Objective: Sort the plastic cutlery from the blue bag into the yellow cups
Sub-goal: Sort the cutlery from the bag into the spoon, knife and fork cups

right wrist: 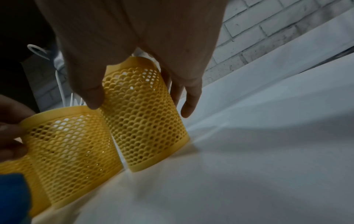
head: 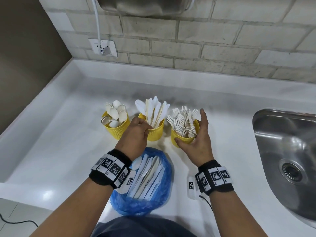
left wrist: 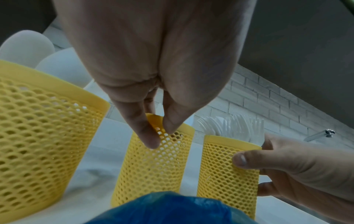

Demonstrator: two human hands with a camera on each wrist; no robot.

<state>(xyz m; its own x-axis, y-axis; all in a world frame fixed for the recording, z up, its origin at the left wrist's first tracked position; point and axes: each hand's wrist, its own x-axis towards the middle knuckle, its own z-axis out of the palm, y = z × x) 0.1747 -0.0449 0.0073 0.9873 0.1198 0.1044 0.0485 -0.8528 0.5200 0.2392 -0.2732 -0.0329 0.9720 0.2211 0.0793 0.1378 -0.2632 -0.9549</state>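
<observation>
The left hand point(head: 135, 134) pinches the near rim of the middle cup point(head: 156, 132), thumb and fingers curled over the edge; the left wrist view shows a fingertip and the thumb closing on that rim point(left wrist: 153, 121). The right hand point(head: 196, 142) cradles the right cup point(head: 183, 139), its thumb on the near-left wall and its fingers spread round the right side, one finger standing straight up past the rim. In the right wrist view the fingers point(right wrist: 189, 97) lie down the far side of this cup point(right wrist: 143, 115).

Three yellow mesh cups stand in a row on the white counter point(head: 68, 142). The left cup point(head: 118, 127) holds spoons point(head: 114, 113), untouched by either hand. The middle cup holds knives point(head: 153, 112), which rise just behind the left hand's fingers. The right cup holds forks point(head: 183, 120), which fan out between the right thumb and the raised finger. Each bundle is too crowded to count.

One blue bag point(head: 145, 202) lies open on the counter just in front of the cups, below and between the two wrists. It holds a loose heap of white cutlery point(head: 147, 175); both hands are above and beyond it, touching none of its contents.

A steel sink point(head: 290, 151) sits to the right, well apart from the cups.
</observation>
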